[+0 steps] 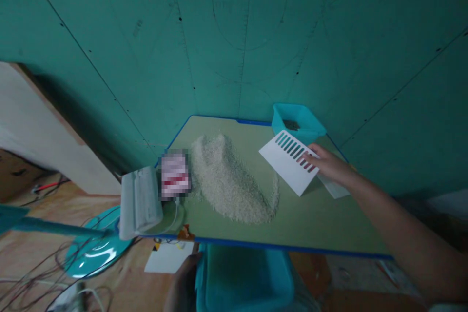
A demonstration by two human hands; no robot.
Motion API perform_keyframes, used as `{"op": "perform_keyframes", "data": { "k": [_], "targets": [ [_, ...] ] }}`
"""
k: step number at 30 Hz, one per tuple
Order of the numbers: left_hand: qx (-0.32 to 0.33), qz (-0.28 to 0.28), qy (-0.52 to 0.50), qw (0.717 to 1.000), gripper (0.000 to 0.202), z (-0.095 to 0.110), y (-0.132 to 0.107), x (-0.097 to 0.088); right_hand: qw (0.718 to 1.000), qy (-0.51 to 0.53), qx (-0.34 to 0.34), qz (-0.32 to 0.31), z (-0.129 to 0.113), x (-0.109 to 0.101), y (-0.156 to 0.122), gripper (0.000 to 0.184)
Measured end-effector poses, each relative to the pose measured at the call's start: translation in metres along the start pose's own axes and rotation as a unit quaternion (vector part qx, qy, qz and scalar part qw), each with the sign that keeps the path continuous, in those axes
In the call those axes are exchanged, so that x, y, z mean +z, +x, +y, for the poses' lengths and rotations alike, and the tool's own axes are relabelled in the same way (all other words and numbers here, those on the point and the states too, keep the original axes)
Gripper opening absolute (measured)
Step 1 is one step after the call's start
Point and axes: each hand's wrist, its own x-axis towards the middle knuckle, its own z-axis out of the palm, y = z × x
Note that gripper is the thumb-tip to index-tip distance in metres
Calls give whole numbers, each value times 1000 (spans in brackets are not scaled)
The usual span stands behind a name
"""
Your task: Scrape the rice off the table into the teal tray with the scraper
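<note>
Clamping slotted white card (286, 165) in right hand (323, 161), right of granule heap (228, 185) on board (329, 226) | touching bin (248, 278) below with left hand (185, 280), cannot tell if gripping | could spill granules past bin if knocked or swept crookedly

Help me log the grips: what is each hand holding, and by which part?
The right hand holds the white slotted sheet by its slotted edge. The left hand seems to hold the teal bin by its left rim.
</note>
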Motion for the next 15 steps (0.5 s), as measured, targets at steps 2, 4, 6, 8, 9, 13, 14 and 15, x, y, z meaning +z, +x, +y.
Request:
{"op": "perform_keyframes", "data": {
  "k": [2,4,6,8,9,13,14,15],
  "targets": [
    [-13,1,-2,1000,11,-1,1,2,999,31,24,6,10,0,0,15],
    [-36,-4,-3,999,9,-2,1,3,998,54,32,11,18,4,-1,17],
    [-56,-18,3,998,9,-3,1,2,998,60,32,7,23,11,-7,18],
    [-66,-33,11,997,12,-4,0,2,999,37,32,0,25,19,-15,20],
    [-65,-40,12,997,13,-4,0,2,999,18,34,-6,25,24,-21,21],
    [-59,-47,3,997,14,-5,-2,3,998,-21,47,-26,21,40,-41,23],
    [-63,-49,1,997,14,-5,-2,3,998,-19,51,-25,21,43,-44,24],
    [-65,-50,-2,997,14,-5,-1,3,998,-16,55,-27,20,47,-48,25]
  ]
}}
